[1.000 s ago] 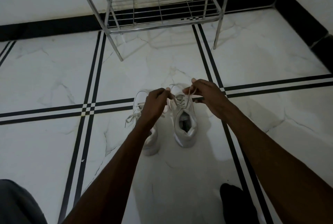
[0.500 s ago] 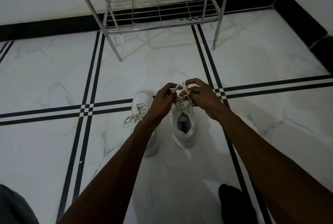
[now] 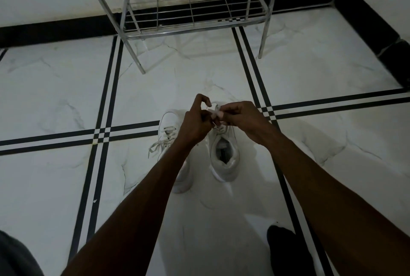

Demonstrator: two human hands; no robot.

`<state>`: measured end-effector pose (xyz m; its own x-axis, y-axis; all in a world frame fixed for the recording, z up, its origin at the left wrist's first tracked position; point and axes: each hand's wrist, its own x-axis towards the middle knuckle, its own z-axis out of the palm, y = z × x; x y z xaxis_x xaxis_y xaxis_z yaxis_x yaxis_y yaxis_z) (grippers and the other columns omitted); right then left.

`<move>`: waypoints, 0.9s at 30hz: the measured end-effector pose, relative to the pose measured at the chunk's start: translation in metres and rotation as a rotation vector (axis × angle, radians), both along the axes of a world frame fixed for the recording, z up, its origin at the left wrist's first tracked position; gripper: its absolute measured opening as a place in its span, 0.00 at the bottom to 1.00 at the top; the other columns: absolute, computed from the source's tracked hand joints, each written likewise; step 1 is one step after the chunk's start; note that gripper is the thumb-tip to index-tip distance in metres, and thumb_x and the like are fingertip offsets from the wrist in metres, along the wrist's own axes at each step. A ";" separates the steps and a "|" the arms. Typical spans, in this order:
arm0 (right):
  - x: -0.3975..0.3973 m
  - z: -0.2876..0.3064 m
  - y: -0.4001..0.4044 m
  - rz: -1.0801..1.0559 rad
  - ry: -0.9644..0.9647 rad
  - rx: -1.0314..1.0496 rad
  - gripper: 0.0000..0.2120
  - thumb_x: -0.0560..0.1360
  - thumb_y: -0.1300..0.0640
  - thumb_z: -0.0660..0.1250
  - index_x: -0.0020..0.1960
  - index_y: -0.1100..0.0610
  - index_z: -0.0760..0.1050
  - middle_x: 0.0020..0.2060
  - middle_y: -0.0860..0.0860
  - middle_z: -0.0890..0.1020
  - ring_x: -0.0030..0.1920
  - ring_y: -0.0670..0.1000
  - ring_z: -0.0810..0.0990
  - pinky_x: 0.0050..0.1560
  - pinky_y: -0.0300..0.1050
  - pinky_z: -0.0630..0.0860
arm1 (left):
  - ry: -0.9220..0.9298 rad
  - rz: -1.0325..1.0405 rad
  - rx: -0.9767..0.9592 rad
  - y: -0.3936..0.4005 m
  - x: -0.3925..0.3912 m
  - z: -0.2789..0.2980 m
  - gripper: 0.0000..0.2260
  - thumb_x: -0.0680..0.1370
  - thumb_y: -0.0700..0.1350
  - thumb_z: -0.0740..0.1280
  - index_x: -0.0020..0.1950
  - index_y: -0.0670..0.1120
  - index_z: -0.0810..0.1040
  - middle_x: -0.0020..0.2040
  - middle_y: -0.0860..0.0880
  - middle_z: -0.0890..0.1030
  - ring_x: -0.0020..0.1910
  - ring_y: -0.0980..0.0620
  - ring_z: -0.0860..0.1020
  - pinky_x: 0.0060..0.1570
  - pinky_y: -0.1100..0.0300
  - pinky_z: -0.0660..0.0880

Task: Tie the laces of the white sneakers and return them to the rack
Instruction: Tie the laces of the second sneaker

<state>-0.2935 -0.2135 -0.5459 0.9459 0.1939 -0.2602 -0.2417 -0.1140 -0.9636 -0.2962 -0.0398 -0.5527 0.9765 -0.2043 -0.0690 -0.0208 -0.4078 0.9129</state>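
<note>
Since a second ago your hands have drawn in from either side of the right sneaker [image 3: 224, 156] and met above its tongue, and the laces [image 3: 214, 114] that were stretched wide are now bunched between your fingers.

Those laces sit right at the meeting point of the two hands, lifted a little clear of the eyelets, just above the front half of that shoe. Your left hand [image 3: 195, 123] curls round one strand, with its forefinger arched up and over as if steering a loop; your right hand [image 3: 240, 118] pinches the other strand between thumb and fingertips, fingers folded in. Both are closed on lace, not on the shoe.

By my reading you are forming or crossing the bow. Keep both strands lightly taut so the first knot underneath does not slacken, pass the loop fully through before pulling, and draw outward evenly to each side. Exactly how the strands cross is hidden by your fingers.

Just beside it, under your left forearm, the left sneaker [image 3: 169, 129] stands with its laces [image 3: 160, 142] trailing loose onto the marble floor [image 3: 55, 102], so it looks untied. Farther ahead, against the wall, the chrome shoe rack [image 3: 193, 11] stands with its lower wire shelf bare, well apart from both shoes.
</note>
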 end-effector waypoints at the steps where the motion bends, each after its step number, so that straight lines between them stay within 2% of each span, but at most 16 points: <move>1: 0.000 0.001 0.001 -0.014 0.000 0.009 0.14 0.73 0.59 0.75 0.56 0.64 0.83 0.49 0.61 0.86 0.50 0.57 0.86 0.49 0.44 0.82 | -0.011 -0.022 0.027 0.000 0.001 -0.002 0.15 0.79 0.33 0.65 0.60 0.47 0.66 0.39 0.48 0.87 0.39 0.46 0.85 0.41 0.49 0.81; 3: 0.001 0.000 0.005 -0.093 -0.018 -0.033 0.14 0.71 0.56 0.77 0.53 0.62 0.85 0.45 0.59 0.87 0.47 0.56 0.87 0.48 0.46 0.84 | -0.017 -0.043 0.051 -0.001 0.001 -0.006 0.21 0.79 0.35 0.65 0.68 0.48 0.64 0.41 0.51 0.87 0.39 0.54 0.85 0.46 0.54 0.81; 6: 0.004 -0.005 0.010 -0.200 0.006 -0.018 0.09 0.72 0.60 0.76 0.51 0.61 0.85 0.43 0.58 0.87 0.43 0.55 0.86 0.47 0.47 0.84 | 0.067 0.005 -0.027 -0.002 0.000 -0.010 0.24 0.82 0.41 0.67 0.74 0.48 0.61 0.45 0.48 0.87 0.38 0.61 0.83 0.41 0.69 0.76; 7: 0.004 -0.006 0.009 -0.214 0.025 0.009 0.08 0.73 0.62 0.74 0.52 0.62 0.85 0.43 0.58 0.87 0.43 0.55 0.85 0.45 0.45 0.83 | 0.109 0.031 -0.046 0.000 0.000 -0.012 0.24 0.82 0.41 0.67 0.74 0.47 0.61 0.45 0.47 0.87 0.38 0.62 0.83 0.39 0.70 0.74; 10: 0.002 -0.005 0.002 -0.117 0.016 0.014 0.09 0.74 0.63 0.73 0.53 0.62 0.84 0.47 0.58 0.86 0.45 0.52 0.85 0.44 0.39 0.82 | 0.176 0.099 -0.070 0.006 0.002 -0.018 0.24 0.80 0.34 0.65 0.74 0.45 0.62 0.49 0.44 0.87 0.40 0.57 0.83 0.41 0.64 0.74; 12: 0.003 -0.004 -0.004 0.008 -0.069 -0.165 0.08 0.72 0.61 0.75 0.52 0.60 0.85 0.46 0.58 0.87 0.45 0.53 0.86 0.47 0.43 0.84 | 0.195 0.122 -0.110 0.009 0.003 -0.019 0.24 0.78 0.32 0.65 0.72 0.44 0.65 0.50 0.41 0.87 0.38 0.56 0.81 0.37 0.64 0.73; 14: 0.007 -0.002 -0.008 0.114 -0.208 -0.484 0.07 0.71 0.59 0.77 0.49 0.57 0.87 0.45 0.56 0.87 0.42 0.53 0.86 0.46 0.44 0.83 | 0.195 0.127 -0.123 0.008 0.004 -0.019 0.20 0.79 0.35 0.68 0.70 0.43 0.69 0.51 0.41 0.87 0.40 0.54 0.83 0.37 0.65 0.74; 16: 0.011 -0.004 -0.007 0.149 -0.374 -0.710 0.06 0.69 0.59 0.78 0.46 0.54 0.87 0.43 0.54 0.87 0.42 0.51 0.84 0.46 0.46 0.82 | 0.185 0.113 -0.141 0.006 0.005 -0.019 0.16 0.80 0.39 0.69 0.67 0.43 0.73 0.49 0.41 0.87 0.45 0.46 0.85 0.43 0.58 0.77; 17: 0.011 -0.005 -0.006 0.126 -0.421 -0.741 0.04 0.68 0.59 0.78 0.43 0.53 0.87 0.41 0.53 0.87 0.41 0.50 0.83 0.46 0.48 0.82 | 0.182 0.115 -0.153 0.006 0.004 -0.019 0.14 0.80 0.40 0.69 0.65 0.44 0.75 0.48 0.42 0.87 0.47 0.42 0.86 0.46 0.54 0.78; 20: 0.006 -0.011 -0.001 0.000 -0.455 -0.734 0.04 0.68 0.60 0.77 0.40 0.52 0.85 0.38 0.49 0.86 0.39 0.47 0.83 0.43 0.51 0.83 | 0.211 0.133 -0.224 0.007 0.001 -0.019 0.11 0.82 0.42 0.63 0.64 0.44 0.78 0.50 0.42 0.87 0.50 0.42 0.86 0.55 0.48 0.80; 22: 0.002 -0.013 0.002 -0.095 -0.431 -0.667 0.04 0.68 0.61 0.77 0.40 0.54 0.84 0.38 0.49 0.86 0.39 0.46 0.84 0.43 0.50 0.84 | 0.216 0.103 -0.273 0.008 -0.001 -0.018 0.13 0.83 0.38 0.59 0.65 0.42 0.78 0.54 0.42 0.86 0.51 0.44 0.85 0.56 0.49 0.81; 25: 0.001 -0.012 0.006 -0.191 -0.375 -0.510 0.05 0.67 0.61 0.79 0.42 0.57 0.85 0.38 0.50 0.87 0.39 0.46 0.85 0.44 0.45 0.84 | 0.146 0.022 -0.185 0.007 -0.003 -0.014 0.15 0.80 0.34 0.65 0.64 0.45 0.80 0.59 0.48 0.84 0.58 0.53 0.83 0.55 0.59 0.80; 27: 0.002 -0.009 0.006 -0.203 -0.329 -0.463 0.08 0.67 0.59 0.80 0.43 0.58 0.85 0.40 0.52 0.87 0.40 0.48 0.86 0.43 0.42 0.83 | 0.085 -0.021 -0.126 0.004 -0.002 -0.010 0.13 0.79 0.34 0.67 0.62 0.44 0.83 0.58 0.49 0.85 0.59 0.54 0.83 0.56 0.59 0.80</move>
